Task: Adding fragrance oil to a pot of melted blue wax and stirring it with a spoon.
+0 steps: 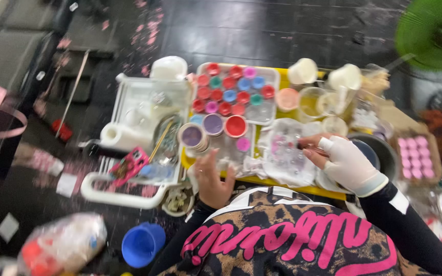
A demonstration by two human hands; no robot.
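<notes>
My left hand [212, 176] is bare and raised with the palm turned to me, just below a small round jar with purple contents [192, 136]. Its fingers are apart and hold nothing. My right hand [341, 158], in a white fingerless glove, pinches a thin stick-like tool [314, 148] over a clear plastic mould [286, 148] lying on crumpled plastic sheet. Beside the purple jar stand another purple jar [213, 123] and a red one [236, 125]. All this rests on a yellow tray [277, 180]. The picture is blurred by motion.
A clear tray of several small coloured pots [234, 92] sits behind the jars. White plastic racks [129, 128] stand at the left, cups [303, 70] and a bowl [379, 151] at the right, a box of pink rounds [415, 156], a blue cup [141, 244] on the dark floor.
</notes>
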